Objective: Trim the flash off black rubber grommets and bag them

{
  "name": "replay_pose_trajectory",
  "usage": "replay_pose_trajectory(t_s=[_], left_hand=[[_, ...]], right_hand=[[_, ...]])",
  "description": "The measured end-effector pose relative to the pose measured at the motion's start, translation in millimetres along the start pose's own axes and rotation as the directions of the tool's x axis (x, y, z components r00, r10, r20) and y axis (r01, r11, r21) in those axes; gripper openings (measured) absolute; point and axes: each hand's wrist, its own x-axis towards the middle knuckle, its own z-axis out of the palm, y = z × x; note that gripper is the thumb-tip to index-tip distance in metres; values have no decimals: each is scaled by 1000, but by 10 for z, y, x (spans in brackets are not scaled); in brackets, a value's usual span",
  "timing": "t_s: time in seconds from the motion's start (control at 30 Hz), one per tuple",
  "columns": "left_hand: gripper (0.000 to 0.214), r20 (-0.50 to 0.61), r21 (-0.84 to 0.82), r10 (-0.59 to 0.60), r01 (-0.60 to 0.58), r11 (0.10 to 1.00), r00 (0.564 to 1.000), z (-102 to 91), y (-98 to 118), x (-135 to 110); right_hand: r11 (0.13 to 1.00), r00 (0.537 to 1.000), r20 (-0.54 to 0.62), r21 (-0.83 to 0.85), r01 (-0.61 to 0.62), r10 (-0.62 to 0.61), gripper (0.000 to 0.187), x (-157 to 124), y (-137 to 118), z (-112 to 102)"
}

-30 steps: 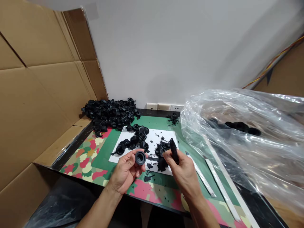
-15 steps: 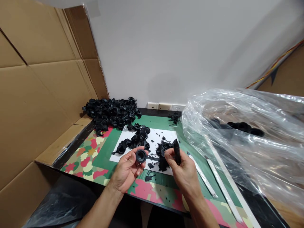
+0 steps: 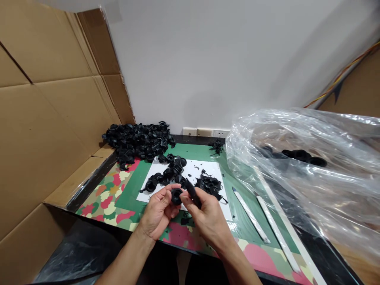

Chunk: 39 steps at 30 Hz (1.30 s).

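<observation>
My left hand (image 3: 158,211) is closed around a round black rubber part (image 3: 176,196) with a hollow, stepped opening turned towards me. In my right hand (image 3: 206,213) is a thick black-handled tool (image 3: 192,192), its upper end tilted away to the left. The right fingertips meet the rim of the rubber part; the tool's working end is hidden by them. Just beyond my hands, several untrimmed black rubber parts (image 3: 172,172) lie on a white sheet (image 3: 194,168). To their right sits a heap of black rubber scraps (image 3: 209,184).
A large pile of black rubber parts (image 3: 138,140) stands by the cardboard wall (image 3: 59,111). Two white sticks with dark tips (image 3: 251,215) rest on the green mat (image 3: 240,174). A clear plastic bag (image 3: 285,186) holding black rings covers the right side. Sockets (image 3: 204,132) line the wall.
My right hand has moved left with the tool, from over the scraps to the rim of the rubber part. My left hand stays nearly in place, still holding the part.
</observation>
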Motion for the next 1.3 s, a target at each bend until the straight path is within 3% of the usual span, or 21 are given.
replay_pose_trajectory(t_s=[0.2, 0.5, 0.7, 0.83, 0.9, 1.03, 1.17, 1.3], left_hand=[[47, 4, 70, 62, -62, 996, 998, 8, -15, -4], [43, -35, 227, 205, -192, 955, 978, 31, -20, -33], [38, 3, 346, 291, -274, 897, 957, 30, -31, -35], [35, -17, 360, 314, -287, 888, 949, 66, -29, -49], [37, -70, 305, 281, -248, 920, 957, 79, -19, -58], [44, -95, 93, 140, -131, 987, 986, 78, 14, -62], [41, -65, -10, 82, -83, 997, 995, 67, 28, -54], [40, -57, -45, 41, -44, 998, 998, 76, 27, -48]], right_hand=[[995, 997, 23, -76, 70, -68, 22, 10, -19, 87], [999, 999, 22, 12, -30, 29, 25, 25, 13, 81], [999, 999, 27, 29, 20, -21, 15, 12, 6, 91], [969, 979, -96, -187, 159, -179, 10, 9, 63, 100], [946, 954, -200, -279, 163, -223, 9, 15, 105, 57], [978, 943, -327, -207, -6, -64, 13, 14, 161, -119], [991, 956, -264, -8, -137, 130, 18, -22, 153, -241], [990, 966, -218, 30, -136, 139, 21, -65, 140, -247]])
